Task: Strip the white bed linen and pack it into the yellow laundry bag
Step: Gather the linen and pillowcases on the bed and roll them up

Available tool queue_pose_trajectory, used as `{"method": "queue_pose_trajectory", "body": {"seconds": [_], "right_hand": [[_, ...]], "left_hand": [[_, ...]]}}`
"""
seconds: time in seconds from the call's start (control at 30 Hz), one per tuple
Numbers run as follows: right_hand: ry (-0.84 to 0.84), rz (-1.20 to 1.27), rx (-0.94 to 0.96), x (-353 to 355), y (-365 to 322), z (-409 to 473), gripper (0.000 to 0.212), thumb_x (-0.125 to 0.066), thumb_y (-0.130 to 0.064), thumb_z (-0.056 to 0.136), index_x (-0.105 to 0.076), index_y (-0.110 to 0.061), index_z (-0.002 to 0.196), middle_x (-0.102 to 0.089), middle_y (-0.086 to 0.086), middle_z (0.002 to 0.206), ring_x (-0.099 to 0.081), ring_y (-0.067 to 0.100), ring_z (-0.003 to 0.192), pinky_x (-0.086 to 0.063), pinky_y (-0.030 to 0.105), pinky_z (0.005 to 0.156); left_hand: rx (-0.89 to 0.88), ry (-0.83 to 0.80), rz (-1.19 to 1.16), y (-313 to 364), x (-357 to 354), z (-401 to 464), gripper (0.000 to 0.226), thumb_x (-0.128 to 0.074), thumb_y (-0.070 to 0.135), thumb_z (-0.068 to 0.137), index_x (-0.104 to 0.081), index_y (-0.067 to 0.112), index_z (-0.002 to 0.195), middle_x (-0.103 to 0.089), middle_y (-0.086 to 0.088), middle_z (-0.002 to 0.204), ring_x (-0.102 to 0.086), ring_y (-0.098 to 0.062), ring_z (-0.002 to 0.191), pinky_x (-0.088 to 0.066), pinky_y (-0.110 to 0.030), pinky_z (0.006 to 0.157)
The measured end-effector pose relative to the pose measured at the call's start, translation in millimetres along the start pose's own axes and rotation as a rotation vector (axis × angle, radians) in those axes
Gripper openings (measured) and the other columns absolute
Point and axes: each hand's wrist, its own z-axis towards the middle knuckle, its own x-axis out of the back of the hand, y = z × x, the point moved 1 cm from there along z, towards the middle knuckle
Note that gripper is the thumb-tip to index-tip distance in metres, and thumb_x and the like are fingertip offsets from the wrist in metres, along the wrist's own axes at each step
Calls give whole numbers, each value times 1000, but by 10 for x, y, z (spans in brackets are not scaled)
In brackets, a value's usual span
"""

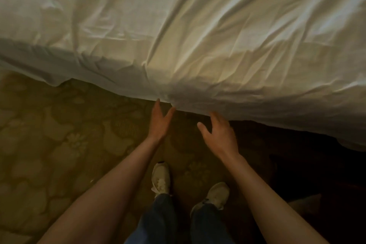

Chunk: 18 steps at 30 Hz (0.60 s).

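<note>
2 bare hands reach toward the hanging lower edge of the white bed linen, which covers the bed across the upper frame and drapes over its near side, wrinkled. Left hand: fingers straight, thumb spread, tips touching the hem, nothing gripped. Right hand: fingers loosely curved, tips at or just under the hem; contact unclear, nothing held. Below: patterned carpet, 2 pale sneakers, dark jeans.

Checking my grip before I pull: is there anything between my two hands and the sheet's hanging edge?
Nothing: in the head view the left hand and right hand, both open, reach the white sheet's hem.
</note>
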Motion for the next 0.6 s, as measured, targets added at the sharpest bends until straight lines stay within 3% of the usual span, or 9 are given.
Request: {"method": "queue_pose_trajectory", "body": {"seconds": [0.23, 0.37, 0.5, 0.6], "right_hand": [[181, 31, 77, -437, 102, 529, 68, -50, -47, 99, -26, -21, 156, -25, 2, 163, -20, 21, 150, -23, 43, 121], [221, 49, 102, -525, 104, 636, 70, -51, -48, 98, -22, -23, 157, -24, 1, 163, -19, 20, 150, -21, 42, 120], [215, 139, 109, -576, 100, 689, 70, -55, -44, 97, -26, -18, 156, -29, 5, 161, -24, 22, 148, -25, 41, 120], [172, 295, 69, -613, 52, 664, 65, -60, -34, 97, -34, -13, 153, -36, 9, 157, -31, 23, 145, -23, 28, 117]], "left_hand": [[-165, 58, -201, -299, -45, 738, 67, -70, 34, 92, -37, 19, 149, -45, 8, 147, -43, -5, 130, -41, -26, 107], [-205, 22, -198, -454, -40, 797, 44, -70, 32, 92, -58, 19, 132, -65, 14, 121, -61, 2, 110, -52, -18, 87], [-192, 13, -288, -567, -21, 570, 26, -63, 21, 97, -65, 9, 120, -71, 7, 106, -70, -7, 99, -54, -18, 77], [-121, -46, -396, -626, -64, 333, 19, -58, 24, 100, -68, 15, 113, -75, -1, 104, -72, -17, 99, -59, -29, 80]]}}
